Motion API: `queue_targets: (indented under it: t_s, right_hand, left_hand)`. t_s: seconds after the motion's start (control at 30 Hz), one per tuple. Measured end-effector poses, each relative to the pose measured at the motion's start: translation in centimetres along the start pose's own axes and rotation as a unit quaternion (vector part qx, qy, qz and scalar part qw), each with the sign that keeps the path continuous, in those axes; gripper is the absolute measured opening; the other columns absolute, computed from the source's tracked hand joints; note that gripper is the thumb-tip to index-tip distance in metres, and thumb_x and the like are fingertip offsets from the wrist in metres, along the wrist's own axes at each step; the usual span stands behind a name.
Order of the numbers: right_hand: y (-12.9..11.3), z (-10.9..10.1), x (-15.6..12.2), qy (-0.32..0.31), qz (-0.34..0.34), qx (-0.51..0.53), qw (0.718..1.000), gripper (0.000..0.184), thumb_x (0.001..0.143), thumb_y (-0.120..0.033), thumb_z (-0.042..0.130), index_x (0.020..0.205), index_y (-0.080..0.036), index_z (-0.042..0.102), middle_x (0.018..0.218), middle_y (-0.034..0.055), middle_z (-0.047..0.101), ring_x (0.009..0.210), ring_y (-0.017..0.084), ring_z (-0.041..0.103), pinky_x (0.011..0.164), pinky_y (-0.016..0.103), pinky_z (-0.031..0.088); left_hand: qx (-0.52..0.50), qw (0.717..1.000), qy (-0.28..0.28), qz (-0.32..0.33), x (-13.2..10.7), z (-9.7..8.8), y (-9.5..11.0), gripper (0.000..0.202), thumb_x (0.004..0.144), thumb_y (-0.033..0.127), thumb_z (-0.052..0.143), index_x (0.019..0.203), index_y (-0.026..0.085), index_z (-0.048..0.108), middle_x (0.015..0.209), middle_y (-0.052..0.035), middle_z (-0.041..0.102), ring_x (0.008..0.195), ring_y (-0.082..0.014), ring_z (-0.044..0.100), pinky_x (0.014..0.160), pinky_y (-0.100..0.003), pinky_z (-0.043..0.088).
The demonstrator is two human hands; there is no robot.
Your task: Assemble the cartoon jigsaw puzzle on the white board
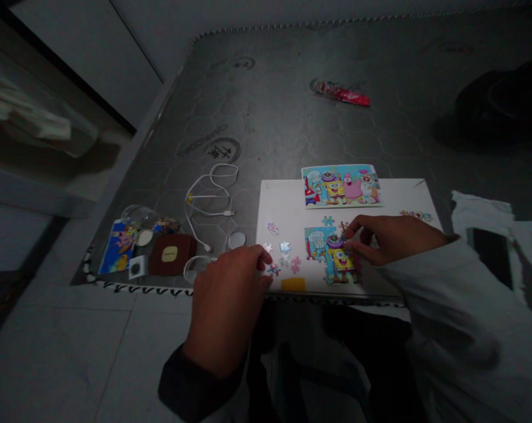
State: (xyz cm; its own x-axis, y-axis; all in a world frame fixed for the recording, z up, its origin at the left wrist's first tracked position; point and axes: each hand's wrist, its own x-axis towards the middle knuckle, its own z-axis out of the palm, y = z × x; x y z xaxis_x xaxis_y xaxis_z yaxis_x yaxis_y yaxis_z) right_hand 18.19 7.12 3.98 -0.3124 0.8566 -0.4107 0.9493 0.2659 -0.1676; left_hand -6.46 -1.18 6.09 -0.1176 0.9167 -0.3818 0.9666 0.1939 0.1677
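Grip slightly parted, the left hand (228,299) sits by loose pieces (295,265) yet unfitted, while the right hand (396,238), narrowed on I can't tell what, meets the puzzle (319,242), seemingly half joined on its white board (281,202) below a picture card (343,189), the grey worktop (275,126) reaching past a red packet (347,95) to a dim wall (266,13).

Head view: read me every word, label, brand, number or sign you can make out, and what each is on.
"竹炭", as best I can tell: round mark on the table cover; the lettering beside it is too faint.
Oval label on the brown case: too small to read.
Red packet: too blurred to read.
Picture card, puzzle: no legible words.
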Motion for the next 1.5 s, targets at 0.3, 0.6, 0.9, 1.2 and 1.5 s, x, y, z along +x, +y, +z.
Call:
queue_targets:
  t_s: [0.3,0.6,0.9,1.2,1.5]
  right_hand:
    - [-0.1,-0.1,0.0,-0.012,0.003,0.007,1.000,0.021,0.086,-0.042,0.058,0.098,-0.028,0.068,0.084,0.0018,0.076,0.075,0.025,0.069,0.068,0.040,0.045]
    - [0.0,-0.1,0.0,-0.006,0.006,0.002,1.000,0.019,0.085,-0.041,0.058,0.096,-0.029,0.067,0.083,0.0017,0.076,0.074,0.025,0.069,0.067,0.039,0.046]
    - [1.7,-0.8,-0.4,-0.011,0.035,0.026,0.999,0.022,0.083,-0.044,0.060,0.096,-0.029,0.069,0.083,0.0017,0.077,0.067,0.021,0.068,0.065,0.037,0.049]
    - [9.9,-1.4,-1.4,-0.016,0.171,0.048,0.984,0.038,0.078,-0.061,0.064,0.096,-0.029,0.072,0.083,0.0061,0.077,0.067,0.025,0.069,0.058,0.036,0.049]
    - [9.0,-1.6,-2.1,-0.040,0.222,0.044,0.973,0.039,0.077,-0.058,0.065,0.099,-0.027,0.073,0.081,0.0079,0.075,0.073,0.029,0.070,0.068,0.044,0.051]
  left_hand:
    - [-0.019,1.000,0.009,0.009,0.1,0.7,0.3,0.014,0.081,0.031,0.073,0.095,0.034,0.074,0.096,0.0030,0.075,0.089,-0.0241,0.068,0.071,-0.033,0.041]
    - [-0.033,0.998,-0.038,0.032,0.2,0.5,0.5,0.021,0.087,0.021,0.062,0.097,0.034,0.076,0.105,0.0002,0.074,0.098,-0.0228,0.067,0.080,-0.033,0.045]
    - [-0.031,0.999,0.006,0.019,0.0,0.4,0.5,0.018,0.083,0.027,0.071,0.100,0.032,0.071,0.099,0.0023,0.075,0.089,-0.0231,0.068,0.073,-0.033,0.042]
    - [-0.013,1.000,0.005,0.005,0.3,0.7,0.4,0.013,0.082,0.037,0.072,0.093,0.030,0.073,0.090,0.0013,0.075,0.081,-0.0221,0.067,0.064,-0.031,0.036]
    - [0.001,1.000,-0.019,-0.013,0.2,0.1,1.1,0.012,0.084,0.033,0.069,0.094,0.030,0.075,0.091,0.0005,0.077,0.082,-0.0220,0.069,0.066,-0.031,0.036]
